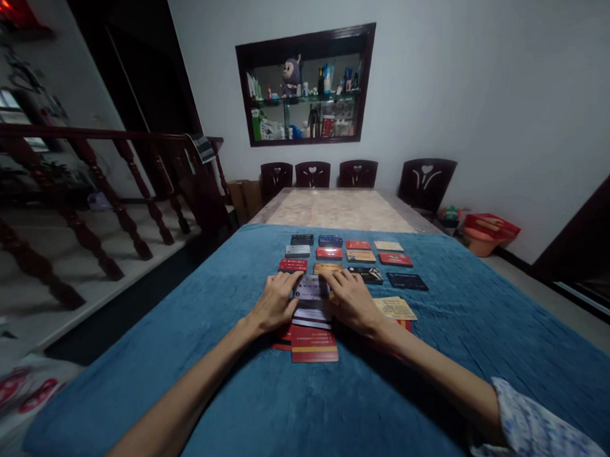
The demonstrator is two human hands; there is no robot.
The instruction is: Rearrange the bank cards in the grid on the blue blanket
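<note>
Between my hands are silver-grey cards, with dark print on the top one. My left hand grips their left side, thumb low and fingers bent at the far corner. My right hand holds the right side, its fingers bent over the far right corner. Just below lie red cards with a yellow stripe, partly under the silver ones. Beside my right wrist a loose pile of yellowish cards lies over red ones. My right forearm hides part of that pile.
Beyond my hands, small card stacks stand in rows, among them a red stack, a black stack and a dark blue stack. A blue cloth covers the near table. Chairs stand around its far end.
</note>
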